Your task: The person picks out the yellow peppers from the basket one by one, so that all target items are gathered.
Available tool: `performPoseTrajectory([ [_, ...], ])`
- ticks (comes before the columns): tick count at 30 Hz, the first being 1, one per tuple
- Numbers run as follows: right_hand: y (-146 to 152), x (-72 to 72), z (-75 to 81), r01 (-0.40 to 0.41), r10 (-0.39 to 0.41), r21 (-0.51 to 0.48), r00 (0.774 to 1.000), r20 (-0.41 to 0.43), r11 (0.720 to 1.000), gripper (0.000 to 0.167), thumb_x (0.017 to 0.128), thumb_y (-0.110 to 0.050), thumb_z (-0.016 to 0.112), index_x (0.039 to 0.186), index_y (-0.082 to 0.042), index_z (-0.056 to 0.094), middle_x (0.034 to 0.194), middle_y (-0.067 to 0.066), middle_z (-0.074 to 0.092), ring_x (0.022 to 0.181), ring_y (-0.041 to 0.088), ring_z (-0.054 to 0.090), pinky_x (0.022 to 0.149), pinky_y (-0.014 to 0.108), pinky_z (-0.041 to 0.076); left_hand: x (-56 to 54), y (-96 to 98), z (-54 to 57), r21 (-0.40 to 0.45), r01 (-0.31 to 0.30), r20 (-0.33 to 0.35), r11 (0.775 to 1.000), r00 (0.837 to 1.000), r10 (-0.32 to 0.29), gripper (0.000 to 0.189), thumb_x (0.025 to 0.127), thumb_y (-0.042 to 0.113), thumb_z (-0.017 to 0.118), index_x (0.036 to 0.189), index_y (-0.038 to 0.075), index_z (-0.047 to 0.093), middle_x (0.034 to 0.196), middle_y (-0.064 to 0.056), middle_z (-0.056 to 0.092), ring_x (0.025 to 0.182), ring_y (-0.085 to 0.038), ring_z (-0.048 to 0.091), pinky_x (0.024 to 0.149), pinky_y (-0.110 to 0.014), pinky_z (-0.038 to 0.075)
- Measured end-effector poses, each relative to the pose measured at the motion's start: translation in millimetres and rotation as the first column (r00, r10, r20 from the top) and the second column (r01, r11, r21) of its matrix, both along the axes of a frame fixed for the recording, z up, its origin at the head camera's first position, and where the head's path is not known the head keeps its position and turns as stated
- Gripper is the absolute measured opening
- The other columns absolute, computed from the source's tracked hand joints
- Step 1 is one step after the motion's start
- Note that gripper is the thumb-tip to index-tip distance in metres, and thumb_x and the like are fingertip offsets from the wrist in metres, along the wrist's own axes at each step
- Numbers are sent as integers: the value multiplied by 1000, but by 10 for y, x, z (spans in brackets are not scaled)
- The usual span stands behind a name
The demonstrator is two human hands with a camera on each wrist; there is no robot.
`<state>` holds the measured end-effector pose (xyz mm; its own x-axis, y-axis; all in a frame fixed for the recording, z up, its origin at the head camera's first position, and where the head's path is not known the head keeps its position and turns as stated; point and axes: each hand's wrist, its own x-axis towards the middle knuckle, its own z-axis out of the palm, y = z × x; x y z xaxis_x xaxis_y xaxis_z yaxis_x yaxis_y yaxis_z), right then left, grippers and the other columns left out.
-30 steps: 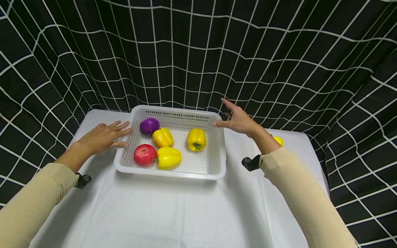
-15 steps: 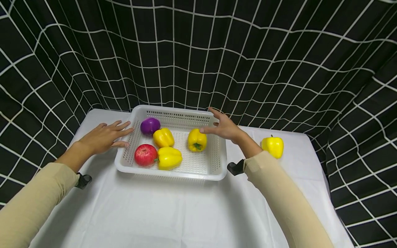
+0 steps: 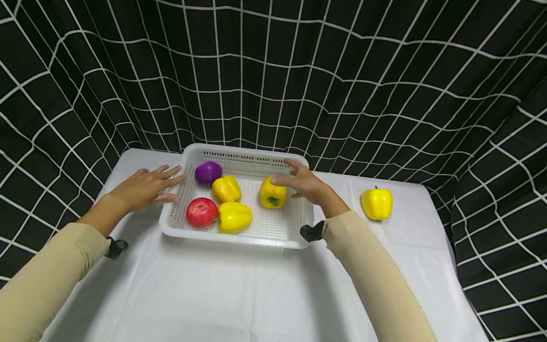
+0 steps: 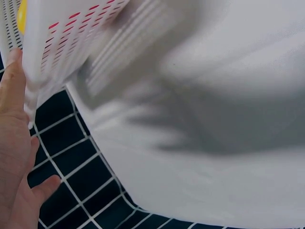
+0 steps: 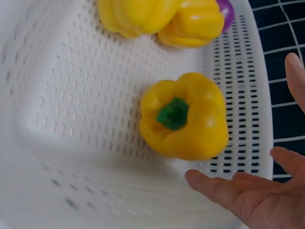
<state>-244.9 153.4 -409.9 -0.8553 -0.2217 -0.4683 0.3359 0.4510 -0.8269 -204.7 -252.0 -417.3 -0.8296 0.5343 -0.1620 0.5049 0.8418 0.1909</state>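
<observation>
A white perforated plastic basket (image 3: 231, 240) stands on the table. My left hand (image 3: 143, 189) lies at its left rim with fingers spread; in the left wrist view a finger appears against the basket wall. Over the right end of the basket is my right hand (image 3: 308, 183), fingers spread and holding nothing. Its thumb is close to a yellow bell pepper (image 3: 273, 197) with a green stem; the right wrist view shows a gap between hand and pepper (image 5: 195, 119). Further left in the basket are two more yellow bell peppers (image 3: 236, 217), a red round fruit (image 3: 202, 213) and a purple round item (image 3: 208, 173).
Another yellow bell pepper (image 3: 377, 203) stands on the white tablecloth (image 3: 205, 289) to the right of the basket. A black curtain with a white grid (image 3: 273, 80) hangs behind and at both sides of the table.
My right hand has moved left and slightly down, from beyond the basket's right rim to over the right-hand pepper. The pepper outside the basket has come fully into view. My left hand stays put.
</observation>
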Motion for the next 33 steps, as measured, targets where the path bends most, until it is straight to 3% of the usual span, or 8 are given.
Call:
performPoseTrajectory([
  [11, -104, -10, -183, 10, -13, 32, 996, 84, 999, 95, 88, -30, 77, 161, -23, 16, 163, 21, 15, 146, 39, 27, 102, 64, 42, 4, -6, -11, 4, -6, 8, 1000, 1000, 6, 68, 96, 47, 59, 153, 17, 39, 161, -16, 29, 146, -47, 23, 108, -73, 25],
  [19, -173, -10, -249, 66, -70, 31, 989, 131, 997, 96, 87, -28, 79, 161, -26, 17, 162, 19, 18, 145, 39, 29, 101, 63, 44, 7, 1, 17, 13, -11, 11, 1000, 1000, 10, 68, 96, 48, 60, 153, 16, 40, 161, -16, 29, 146, -47, 23, 107, -73, 25],
  [33, -225, -12, -402, 49, -55, 50, 992, 111, 998, 83, 94, -18, 71, 160, -21, 21, 160, 13, 24, 140, 39, 35, 102, 64, 42, 12, 2, 20, -1, -19, 31, 1000, 999, 19, 68, 97, 49, 58, 154, 17, 38, 161, -16, 27, 146, -48, 21, 108, -73, 23],
])
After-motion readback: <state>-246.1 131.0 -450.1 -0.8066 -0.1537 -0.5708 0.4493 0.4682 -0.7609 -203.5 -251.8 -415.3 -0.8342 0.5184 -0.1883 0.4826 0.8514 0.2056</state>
